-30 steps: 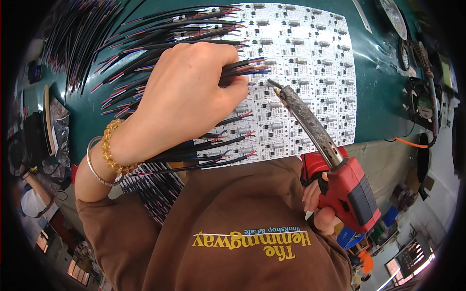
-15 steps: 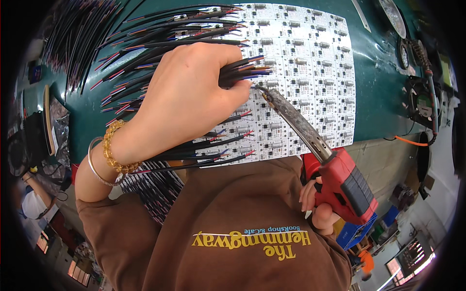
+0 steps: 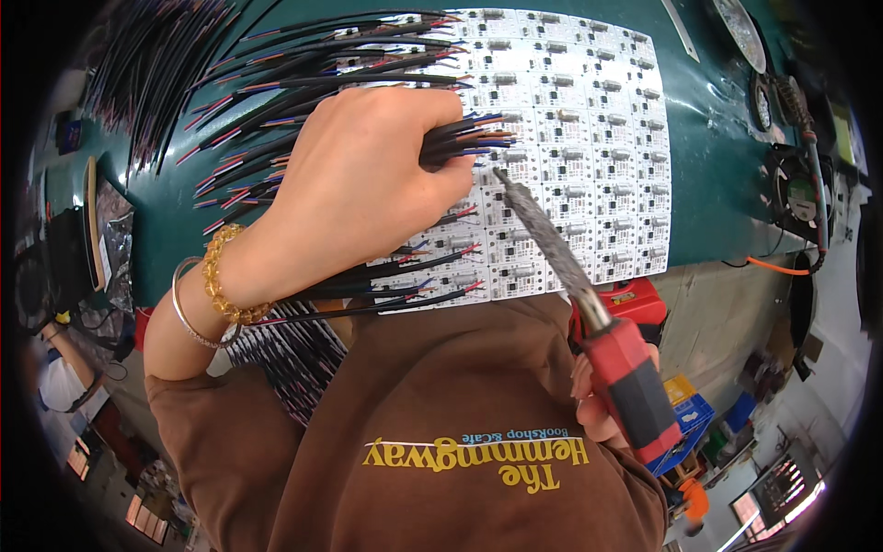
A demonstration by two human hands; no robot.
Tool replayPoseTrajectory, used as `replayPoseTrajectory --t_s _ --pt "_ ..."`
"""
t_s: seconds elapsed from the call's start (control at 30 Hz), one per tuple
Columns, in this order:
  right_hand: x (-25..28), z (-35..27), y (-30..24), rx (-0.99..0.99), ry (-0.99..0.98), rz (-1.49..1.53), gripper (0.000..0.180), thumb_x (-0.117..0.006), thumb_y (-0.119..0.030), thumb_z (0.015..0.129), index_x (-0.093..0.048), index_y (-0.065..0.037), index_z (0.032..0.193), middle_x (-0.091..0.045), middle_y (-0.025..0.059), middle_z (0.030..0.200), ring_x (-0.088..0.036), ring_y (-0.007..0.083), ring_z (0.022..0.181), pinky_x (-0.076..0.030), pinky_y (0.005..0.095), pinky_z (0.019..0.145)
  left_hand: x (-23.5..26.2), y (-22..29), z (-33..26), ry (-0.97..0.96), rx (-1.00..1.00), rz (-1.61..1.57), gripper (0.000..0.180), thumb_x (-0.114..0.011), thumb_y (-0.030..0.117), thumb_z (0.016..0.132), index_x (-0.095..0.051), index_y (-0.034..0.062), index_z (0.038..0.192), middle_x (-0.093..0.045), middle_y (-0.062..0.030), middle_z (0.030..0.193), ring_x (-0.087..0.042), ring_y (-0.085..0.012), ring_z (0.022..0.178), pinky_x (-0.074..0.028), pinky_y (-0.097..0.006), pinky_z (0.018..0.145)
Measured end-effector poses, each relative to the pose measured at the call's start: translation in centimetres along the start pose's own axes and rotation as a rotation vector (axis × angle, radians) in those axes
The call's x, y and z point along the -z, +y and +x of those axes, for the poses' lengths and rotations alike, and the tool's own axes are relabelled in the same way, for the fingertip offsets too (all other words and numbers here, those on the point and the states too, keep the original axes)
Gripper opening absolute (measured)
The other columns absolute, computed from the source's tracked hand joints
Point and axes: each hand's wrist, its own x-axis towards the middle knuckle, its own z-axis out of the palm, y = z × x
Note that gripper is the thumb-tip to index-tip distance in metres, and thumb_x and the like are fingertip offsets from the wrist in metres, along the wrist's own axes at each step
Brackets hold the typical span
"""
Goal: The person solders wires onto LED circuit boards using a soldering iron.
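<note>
My left hand (image 3: 368,175), with beaded and metal bracelets at its wrist, is closed around a bunch of black cables (image 3: 441,143). Their stripped blue, brown and red ends point right, over a white sheet of circuit boards (image 3: 570,152). In my right hand (image 3: 593,405), lower right, is a soldering iron (image 3: 566,262) with a red and black grip. Its tip stands just right of the left fingertips; whether it touches a board I cannot tell. More black cables (image 3: 276,129) lie along the sheet's left side, some with ends on the boards.
A large bundle of cables (image 3: 161,69) lies at the far left of the green table (image 3: 717,202). A small fan (image 3: 796,189) and a coiled stand (image 3: 793,106) are at the right. Below the sheet's lower right corner is a red case (image 3: 635,304); further down, a blue bin (image 3: 685,432).
The soldering iron has turned in my right hand, and its grip has moved down and left. Its tip has drawn slightly away from the left fingertips. My left hand has barely moved.
</note>
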Motion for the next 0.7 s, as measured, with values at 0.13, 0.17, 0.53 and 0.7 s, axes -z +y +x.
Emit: replayPoseTrajectory --t_s 0.13,0.17,0.53,0.7 --pt "1.2 -2.4 4.7 0.176 -0.068 0.009 0.046 -0.084 -0.016 0.064 -0.055 -0.001 0.096 -0.065 0.0068 0.071 -0.061 0.0133 0.054 -0.045 0.0246 0.046 0.0 0.1 0.1 0.015 -0.017 -0.024 0.022 -0.067 0.012 0.074 -0.052 -0.0042 0.076 -0.048 -0.0156 0.061 -0.039 -0.0285 0.052 -0.037 -0.033 0.050" --pt "0.2 -1.7 6.2 0.414 0.100 0.201 0.036 -0.080 -0.017 0.068 -0.057 -0.004 0.091 -0.065 0.0053 0.072 -0.061 0.0135 0.052 -0.045 0.0257 0.045 0.0 0.2 0.0 0.019 -0.017 -0.019 0.022 -0.067 0.012 0.074 -0.052 -0.0042 0.076 -0.048 -0.0156 0.061 -0.039 -0.0285 0.052 -0.037 -0.033 0.050" --pt "-2.5 8.9 -0.1 0.063 0.473 0.460 0.089 -0.062 -0.057 0.077 -0.033 0.010 0.127 -0.043 0.0002 0.051 -0.047 0.0149 0.046 -0.050 0.0378 0.061 0.0 -0.9 -0.2 0.187 -0.109 -0.112 0.017 -0.061 0.014 0.083 -0.058 -0.0025 0.088 -0.057 -0.0190 0.068 -0.053 -0.0363 0.062 -0.042 -0.039 0.056" --pt "-1.8 7.8 0.0 0.040 0.463 0.530 0.086 -0.063 -0.057 0.076 -0.036 0.008 0.126 -0.042 -0.0002 0.049 -0.048 0.0132 0.045 -0.051 0.0353 0.058 1.3 -0.5 -0.9 0.383 0.028 -0.293 0.012 -0.057 0.012 0.090 -0.061 0.0008 0.094 -0.056 -0.0065 0.061 -0.047 -0.0090 0.052 -0.038 -0.024 0.050"
